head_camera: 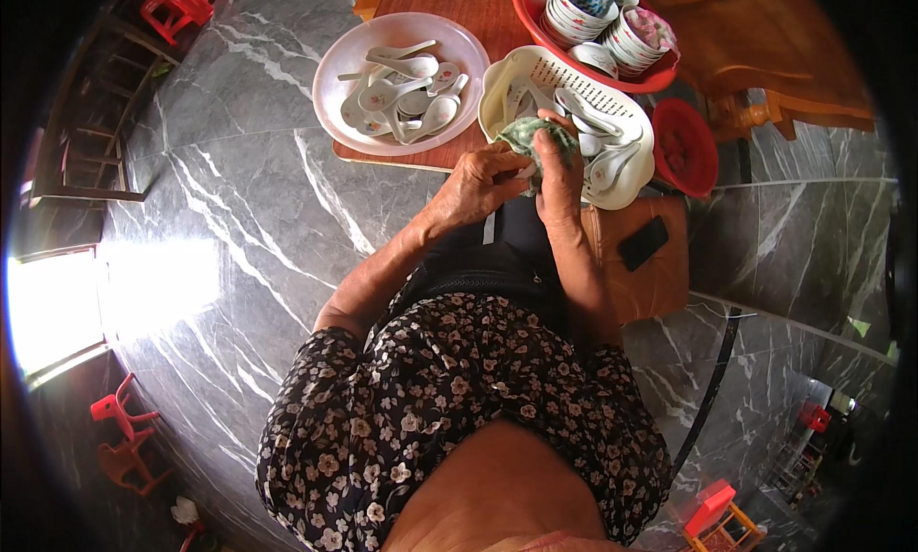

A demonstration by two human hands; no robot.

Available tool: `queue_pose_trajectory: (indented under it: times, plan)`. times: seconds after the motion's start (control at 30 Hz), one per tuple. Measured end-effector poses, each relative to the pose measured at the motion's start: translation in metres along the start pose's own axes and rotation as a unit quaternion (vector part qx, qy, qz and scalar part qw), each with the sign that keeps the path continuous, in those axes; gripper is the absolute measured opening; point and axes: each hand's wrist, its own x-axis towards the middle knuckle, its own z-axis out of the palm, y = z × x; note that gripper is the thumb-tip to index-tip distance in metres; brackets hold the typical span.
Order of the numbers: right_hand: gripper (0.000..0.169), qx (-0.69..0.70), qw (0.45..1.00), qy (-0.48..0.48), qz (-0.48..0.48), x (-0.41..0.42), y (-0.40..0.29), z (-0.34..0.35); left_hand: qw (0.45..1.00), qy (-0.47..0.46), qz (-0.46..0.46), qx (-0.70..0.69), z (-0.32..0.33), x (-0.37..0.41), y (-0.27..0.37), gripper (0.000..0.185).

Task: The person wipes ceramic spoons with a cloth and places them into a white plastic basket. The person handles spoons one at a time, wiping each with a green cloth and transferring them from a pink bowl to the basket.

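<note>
My right hand (559, 168) is closed around a green and white cloth (531, 138), over the near left edge of a cream slotted plastic basket (638, 172). My left hand (484, 183) meets it from the left, its fingers pinching a small pale piece, seemingly a spoon's part, at the cloth; the rest is hidden. White ceramic spoons (609, 166) lie in the basket. Left of it, a translucent plastic basin (330, 97) holds several more floral ceramic spoons (387, 93).
Both containers rest on a reddish wooden table (416, 159). Behind the basket, a red basin (649, 86) holds stacked floral bowls (574, 18) and cloths. A smaller red bowl (688, 147) is at the right. A black phone (643, 243) lies on a brown padded seat (645, 294) beside me.
</note>
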Motion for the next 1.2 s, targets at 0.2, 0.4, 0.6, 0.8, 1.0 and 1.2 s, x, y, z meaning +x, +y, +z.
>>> queue_pose_trajectory:
  times: [0.2, 0.4, 0.6, 0.8, 1.0, 1.2]
  plan:
    - [0.034, 0.109, 0.982, 0.049, 0.147, 0.009, 0.005, -0.013, 0.998, -0.031, 0.055, -0.018, -0.004, -0.001, -0.004, 0.030]
    - [0.036, 0.181, 0.967, 0.078, 0.160, 0.017, 0.017, -0.026, 0.982, -0.070, -0.084, -0.155, -0.003, -0.006, -0.003, 0.028]
    - [0.028, 0.137, 0.986, 0.047, 0.082, 0.013, 0.005, -0.013, 0.971, -0.039, -0.128, -0.197, -0.002, -0.006, -0.008, 0.025]
    - [0.035, -0.035, 0.997, -0.033, -0.068, 0.001, -0.001, -0.005, 0.960, -0.027, -0.138, -0.242, -0.009, -0.005, -0.003, 0.020]
    - [0.037, -0.050, 0.997, -0.026, -0.044, -0.005, -0.011, 0.003, 0.968, -0.037, -0.126, -0.215, -0.019, -0.002, 0.004, 0.021]
    - [0.019, 0.062, 0.994, 0.066, 0.053, 0.006, -0.001, -0.004, 0.978, -0.037, -0.115, -0.168, -0.008, -0.004, -0.011, 0.020]
